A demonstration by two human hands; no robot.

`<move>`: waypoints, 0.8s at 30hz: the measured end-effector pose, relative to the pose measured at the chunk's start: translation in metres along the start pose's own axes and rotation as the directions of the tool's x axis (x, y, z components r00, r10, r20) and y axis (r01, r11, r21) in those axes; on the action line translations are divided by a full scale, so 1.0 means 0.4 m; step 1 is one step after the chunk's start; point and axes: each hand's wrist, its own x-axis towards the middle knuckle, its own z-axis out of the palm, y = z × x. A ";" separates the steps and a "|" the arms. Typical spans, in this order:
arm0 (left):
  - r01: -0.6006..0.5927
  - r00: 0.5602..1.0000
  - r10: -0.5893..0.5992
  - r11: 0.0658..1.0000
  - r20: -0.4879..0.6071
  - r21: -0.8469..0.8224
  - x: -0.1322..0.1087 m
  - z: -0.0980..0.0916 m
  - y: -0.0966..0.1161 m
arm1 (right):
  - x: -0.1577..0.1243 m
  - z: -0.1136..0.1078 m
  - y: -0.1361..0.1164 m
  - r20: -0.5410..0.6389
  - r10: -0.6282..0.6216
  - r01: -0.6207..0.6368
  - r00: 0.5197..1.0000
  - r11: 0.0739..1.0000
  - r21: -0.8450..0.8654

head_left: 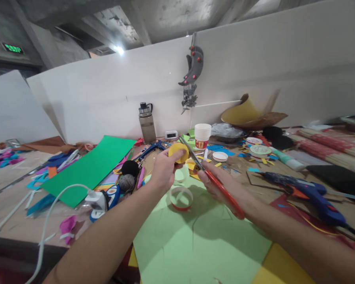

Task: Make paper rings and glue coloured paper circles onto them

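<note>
Starting left with a green sheet (87, 171), now pinching a yellow disc (175, 148) in the left hand (165, 167), beyond a paper ring (181, 208); gripping red-handled scissors (220, 186) in the right hand (221, 175), with blades (192, 154) beside the disc; then across to a blue glue gun (310, 197)!

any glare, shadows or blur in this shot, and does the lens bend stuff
Head view: a bright light glares white at upper left; head view: soft shadows lie on the pale green sheet below the left hand and right hand; head view: the wide lens seems to stretch things near the edges, and the red-wrapped bundles at right look smeared.
</note>
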 end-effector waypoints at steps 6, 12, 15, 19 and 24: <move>0.033 0.999 -0.033 0.999 0.007 0.041 -0.001 0.003 0.000 | 0.003 -0.006 -0.002 0.019 0.016 -0.014 1.000 0.996 -0.087; 0.015 0.999 -0.016 1.000 0.045 0.021 -0.004 0.002 0.004 | -0.003 -0.010 -0.019 0.024 0.038 -0.037 0.999 0.998 -0.051; 0.015 0.999 -0.015 1.000 0.043 0.003 -0.005 0.004 0.004 | -0.005 -0.008 -0.018 0.027 0.037 -0.036 0.999 0.999 -0.016; 0.030 0.999 -0.030 0.999 0.025 0.016 -0.005 0.006 0.003 | -0.005 -0.006 -0.024 0.019 0.049 -0.050 0.999 0.998 0.046; 0.022 0.999 -0.022 1.000 0.034 0.015 -0.006 0.004 0.008 | -0.007 -0.005 -0.032 0.013 0.060 -0.060 0.998 0.996 0.071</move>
